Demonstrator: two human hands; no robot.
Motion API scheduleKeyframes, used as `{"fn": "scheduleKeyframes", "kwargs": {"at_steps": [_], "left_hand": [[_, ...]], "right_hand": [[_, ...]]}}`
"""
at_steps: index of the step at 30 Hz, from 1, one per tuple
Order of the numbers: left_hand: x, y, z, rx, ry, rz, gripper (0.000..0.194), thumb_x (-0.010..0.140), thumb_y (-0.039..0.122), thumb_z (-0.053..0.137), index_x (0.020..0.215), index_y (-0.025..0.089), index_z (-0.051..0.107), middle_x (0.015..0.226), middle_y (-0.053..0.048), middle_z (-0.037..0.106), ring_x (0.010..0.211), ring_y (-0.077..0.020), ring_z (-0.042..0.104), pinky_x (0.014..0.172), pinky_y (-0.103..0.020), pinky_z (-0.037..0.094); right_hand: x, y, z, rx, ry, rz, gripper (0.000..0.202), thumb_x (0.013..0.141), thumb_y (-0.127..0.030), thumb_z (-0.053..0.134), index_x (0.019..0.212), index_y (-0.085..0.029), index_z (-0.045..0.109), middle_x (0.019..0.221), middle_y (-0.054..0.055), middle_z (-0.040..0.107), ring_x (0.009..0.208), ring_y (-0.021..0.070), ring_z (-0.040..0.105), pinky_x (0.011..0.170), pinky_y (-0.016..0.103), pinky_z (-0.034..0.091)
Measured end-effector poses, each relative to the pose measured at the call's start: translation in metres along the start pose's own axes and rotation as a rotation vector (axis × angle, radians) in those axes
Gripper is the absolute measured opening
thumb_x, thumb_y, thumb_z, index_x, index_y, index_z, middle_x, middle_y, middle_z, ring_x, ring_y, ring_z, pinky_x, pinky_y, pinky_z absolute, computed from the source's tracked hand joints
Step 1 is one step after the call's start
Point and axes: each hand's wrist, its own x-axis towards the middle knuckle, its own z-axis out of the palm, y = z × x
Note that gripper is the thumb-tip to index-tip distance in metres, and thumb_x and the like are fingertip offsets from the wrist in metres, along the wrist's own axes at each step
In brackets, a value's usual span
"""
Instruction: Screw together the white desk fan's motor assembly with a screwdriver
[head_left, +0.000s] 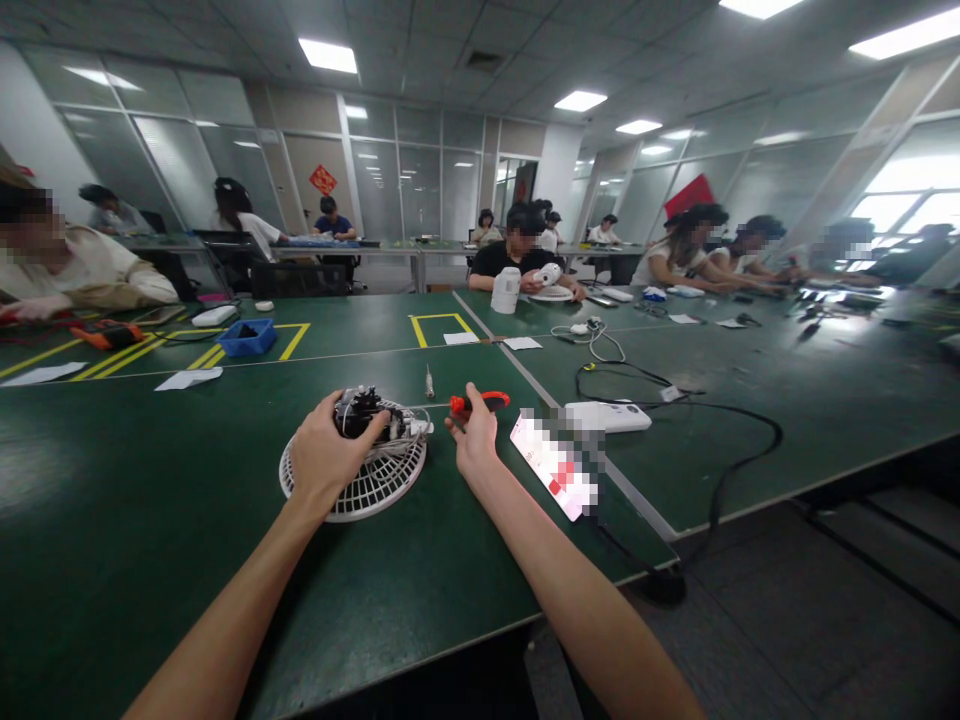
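Observation:
My left hand [330, 450] is wrapped over a dark fan motor [363, 412] with loose wires, its thumb pressed on the near side. Beneath the motor lies a round white fan grille [382, 482], flat on the green table. To the right, my right hand [477, 436] closes around red-handled pliers [495, 400], with the thumb across them; the jaws are hard to make out. A small screwdriver [430, 380] rests on the table beyond the grille, between my two hands.
Right of my right arm lies a lit phone [551, 470], with a white power strip [619, 416] behind it. A black cable [739, 418] loops across the right side. A blue tray [247, 338] stands at the left. Several people sit around the tables, one opposite handling white parts [506, 290].

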Motion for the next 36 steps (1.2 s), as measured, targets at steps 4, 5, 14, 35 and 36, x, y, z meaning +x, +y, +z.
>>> {"fn": "scheduleKeyframes", "kwargs": {"at_steps": [4, 5, 14, 35, 36], "left_hand": [[-0.0001, 0.0004, -0.0008, -0.004, -0.002, -0.003, 0.083, 0.080, 0.075, 0.063, 0.138, 0.014, 0.062, 0.133, -0.018, 0.070, 0.122, -0.0367, 0.066, 0.107, -0.051, 0.052], [0.0000, 0.0005, -0.0009, -0.004, -0.002, -0.003, 0.083, 0.080, 0.074, 0.063, 0.137, 0.015, 0.062, 0.133, -0.018, 0.070, 0.122, -0.0367, 0.067, 0.107, -0.051, 0.052], [-0.0002, 0.0004, -0.0004, -0.009, -0.007, 0.002, 0.083, 0.080, 0.075, 0.062, 0.138, 0.015, 0.061, 0.134, -0.018, 0.069, 0.123, -0.0369, 0.066, 0.109, -0.052, 0.051], [0.0009, -0.0013, 0.0008, -0.010, 0.001, 0.003, 0.082, 0.080, 0.074, 0.063, 0.137, 0.015, 0.062, 0.133, -0.019, 0.070, 0.122, -0.0375, 0.067, 0.108, -0.053, 0.052], [0.0009, -0.0012, 0.0006, -0.010, 0.000, 0.003, 0.082, 0.080, 0.074, 0.063, 0.137, 0.015, 0.062, 0.133, -0.019, 0.070, 0.122, -0.0376, 0.067, 0.108, -0.053, 0.052]], "right_hand": [[0.0012, -0.0028, -0.0019, 0.068, -0.056, 0.033, 0.008, 0.083, -0.020, 0.060, 0.077, -0.021, 0.055, 0.066, -0.003, 0.068, 0.061, 0.0122, 0.065, 0.061, 0.024, 0.058], [0.0013, -0.0034, -0.0017, 0.063, -0.067, 0.038, 0.008, 0.082, -0.018, 0.060, 0.076, -0.021, 0.055, 0.067, -0.002, 0.069, 0.062, 0.0119, 0.066, 0.062, 0.024, 0.058], [-0.0007, -0.0003, -0.0001, -0.028, -0.002, -0.006, 0.024, 0.079, -0.029, 0.076, 0.085, -0.023, 0.054, 0.059, -0.006, 0.065, 0.046, 0.0095, 0.055, 0.047, 0.019, 0.049], [0.0017, -0.0080, -0.0022, 0.080, -0.032, 0.001, 0.012, 0.079, -0.017, 0.067, 0.079, -0.021, 0.055, 0.060, -0.006, 0.062, 0.057, 0.0112, 0.062, 0.057, 0.023, 0.058], [0.0013, -0.0093, -0.0018, 0.108, -0.037, 0.010, 0.011, 0.078, -0.013, 0.063, 0.077, -0.021, 0.055, 0.060, -0.006, 0.062, 0.057, 0.0107, 0.063, 0.060, 0.024, 0.060]]}}
